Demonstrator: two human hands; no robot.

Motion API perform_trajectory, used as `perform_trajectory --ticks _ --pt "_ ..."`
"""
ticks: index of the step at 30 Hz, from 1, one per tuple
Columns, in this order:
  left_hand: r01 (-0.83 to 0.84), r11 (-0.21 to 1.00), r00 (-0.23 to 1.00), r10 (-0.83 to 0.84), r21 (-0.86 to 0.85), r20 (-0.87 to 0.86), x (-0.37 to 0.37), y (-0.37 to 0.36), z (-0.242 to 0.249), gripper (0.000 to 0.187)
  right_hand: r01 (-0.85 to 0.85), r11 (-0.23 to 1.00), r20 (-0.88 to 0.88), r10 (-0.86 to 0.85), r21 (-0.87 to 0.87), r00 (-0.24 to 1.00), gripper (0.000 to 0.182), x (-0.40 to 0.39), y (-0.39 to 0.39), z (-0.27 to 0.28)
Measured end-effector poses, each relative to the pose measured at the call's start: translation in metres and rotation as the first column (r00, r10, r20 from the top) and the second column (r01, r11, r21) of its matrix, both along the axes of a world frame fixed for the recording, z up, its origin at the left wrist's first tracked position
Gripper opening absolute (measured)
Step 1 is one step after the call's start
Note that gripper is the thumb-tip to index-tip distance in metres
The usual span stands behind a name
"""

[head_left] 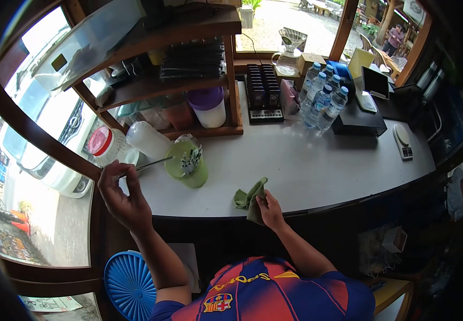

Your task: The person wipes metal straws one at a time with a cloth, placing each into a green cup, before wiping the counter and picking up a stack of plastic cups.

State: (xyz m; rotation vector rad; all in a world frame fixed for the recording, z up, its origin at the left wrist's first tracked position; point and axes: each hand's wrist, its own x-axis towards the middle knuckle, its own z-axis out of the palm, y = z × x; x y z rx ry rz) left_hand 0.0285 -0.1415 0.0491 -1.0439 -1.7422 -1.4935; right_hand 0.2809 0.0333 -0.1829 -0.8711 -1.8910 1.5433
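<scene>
My left hand (124,197) is raised at the left with its fingers pinched on a slender metal utensil (155,162). Its far end points at a light green tub (196,178) and overlaps the rim in this view. Several small black and white pieces stick out of that tub. At the counter's front edge, my right hand (270,210) grips a crumpled green cloth (255,199), whose folds stand up past the fingers. Behind the left hand are a clear jar with a red lid (100,141) and a stack of clear plastic cups (147,139) lying on its side.
A wooden shelf (172,86) stands on the white counter (231,176), with a purple-lidded tub (206,107) inside. Several water bottles (320,101), a rack of dark packs (263,88) and a small scale (402,140) line the back and right. A blue round lid (131,289) is below left.
</scene>
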Motion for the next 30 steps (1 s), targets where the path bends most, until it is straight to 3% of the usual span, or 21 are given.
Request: perform_trajectory --ticks 2,4,9,12,16,17,20,21,26,27,28,30 --pt "-0.006 0.985 0.994 0.024 -0.171 0.103 -0.013 0.015 -0.002 0.029 0.043 0.997 -0.028 -0.045 -0.059 0.999 0.015 -0.001 0.004 0.006" --pt "0.038 0.907 0.996 0.002 -0.420 0.094 -0.032 0.026 -0.027 0.019 0.085 0.990 -0.099 -0.096 -0.112 0.990 0.017 -0.006 0.007 0.011" --pt "0.308 0.743 0.938 -0.130 -0.594 0.323 -0.048 0.043 -0.059 0.015 0.220 0.969 -0.176 -0.237 -0.109 0.955 0.016 -0.027 0.025 0.010" --pt "0.340 0.716 0.932 -0.168 -0.610 0.322 -0.060 0.048 -0.059 0.018 0.289 0.954 -0.145 -0.297 -0.075 0.944 0.019 -0.039 0.041 0.009" --pt "0.521 0.545 0.840 -0.191 -0.657 0.508 -0.076 0.045 -0.053 0.025 0.367 0.928 -0.101 -0.371 -0.062 0.923 0.021 -0.046 0.055 0.000" --pt "0.513 0.551 0.850 -0.217 -0.658 0.480 -0.078 0.045 -0.051 0.036 0.385 0.921 -0.109 -0.390 -0.061 0.914 0.021 -0.048 0.053 -0.001" --pt "0.563 0.570 0.824 -0.332 -0.598 0.459 -0.086 0.044 -0.043 0.053 0.408 0.910 -0.080 -0.413 -0.070 0.907 0.020 -0.045 0.045 0.000" --pt "0.593 0.582 0.801 -0.361 -0.556 0.477 -0.092 0.044 -0.045 0.067 0.398 0.913 -0.096 -0.405 -0.087 0.909 0.020 -0.043 0.043 -0.003" --pt "0.367 0.871 0.918 -0.281 -0.328 0.280 -0.075 0.051 -0.028 0.057 0.390 0.909 -0.154 -0.410 -0.145 0.899 0.021 -0.030 0.042 0.000" --pt "0.358 0.910 0.920 -0.306 -0.207 0.246 -0.063 0.052 -0.027 0.053 0.382 0.912 -0.159 -0.403 -0.146 0.901 0.021 -0.026 0.045 0.000" --pt "0.403 0.913 0.904 -0.386 -0.066 0.183 -0.049 0.055 -0.020 0.052 0.370 0.917 -0.166 -0.392 -0.149 0.905 0.021 -0.020 0.048 0.000" --pt "0.586 0.806 0.802 -0.592 0.086 0.087 -0.023 0.066 -0.017 0.052 0.410 0.905 -0.160 -0.424 -0.112 0.892 0.023 -0.002 0.059 -0.003"
